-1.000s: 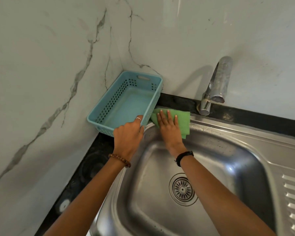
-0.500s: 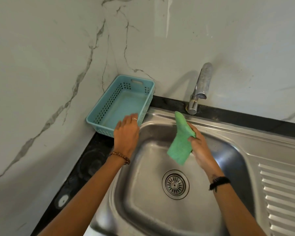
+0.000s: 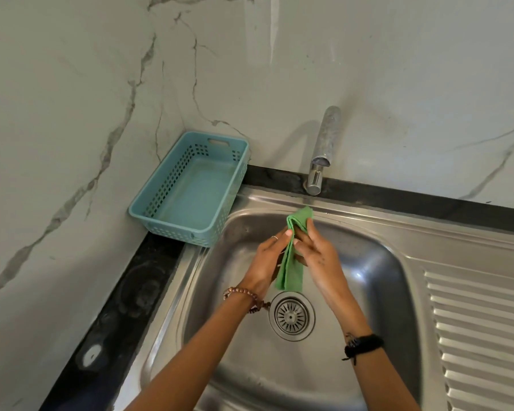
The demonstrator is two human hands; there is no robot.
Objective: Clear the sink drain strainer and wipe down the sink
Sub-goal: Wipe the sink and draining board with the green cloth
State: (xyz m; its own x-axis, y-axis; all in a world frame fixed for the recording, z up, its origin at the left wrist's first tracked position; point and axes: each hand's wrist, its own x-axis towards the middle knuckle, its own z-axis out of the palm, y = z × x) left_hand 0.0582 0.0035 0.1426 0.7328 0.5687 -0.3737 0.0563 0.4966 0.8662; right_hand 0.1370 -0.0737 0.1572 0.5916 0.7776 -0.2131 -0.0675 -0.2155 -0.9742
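Note:
A green cloth [image 3: 291, 271] hangs folded above the steel sink [image 3: 368, 292], held between both hands. My left hand [image 3: 267, 259] grips its left side with fingers curled round it. My right hand [image 3: 318, 256] pinches its upper part, and the cloth's top sticks out above my fingers. The round drain strainer [image 3: 291, 316] sits in the basin floor just below the cloth, and nothing is visible on it.
A teal plastic basket [image 3: 190, 188] stands with nothing in it in the corner on the black counter [image 3: 125, 307], touching the sink's left rim. A chrome tap [image 3: 322, 149] rises behind the basin. The ribbed drainboard [image 3: 481, 336] lies to the right. Marble walls close the back and left.
My right hand lifted the cloth off the sink's back rim and brought it over the basin. My left hand left the basket's edge and took hold of the cloth.

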